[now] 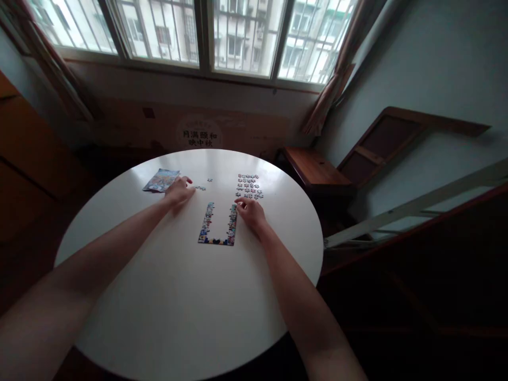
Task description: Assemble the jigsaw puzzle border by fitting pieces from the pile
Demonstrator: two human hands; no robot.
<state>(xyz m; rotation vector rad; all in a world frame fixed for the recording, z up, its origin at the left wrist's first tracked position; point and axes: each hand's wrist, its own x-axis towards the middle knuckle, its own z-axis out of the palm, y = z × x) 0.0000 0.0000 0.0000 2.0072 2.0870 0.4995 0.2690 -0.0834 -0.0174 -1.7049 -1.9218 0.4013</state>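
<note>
A partly joined jigsaw puzzle (216, 242) lies flat on the white round table (178, 296), its border forming a U that opens toward the window. At the top of the U's right side, my right hand (252, 212) has thumb and forefinger closed on a small puzzle piece at the edge. My left hand (179, 189) rests low over the table with its fingers loosely apart and seemingly nothing in them. Just past its fingertips lie a few loose puzzle pieces (201, 188). The colourful picture sheet (162, 180) is beside it, partly covered by the hand.
Several loose pieces (246, 186) are laid out in rows beyond my right hand. One single piece (210, 180) lies near the middle of the far side. A wooden stool (315, 166) stands beyond the table's right edge, below the barred window (246, 37).
</note>
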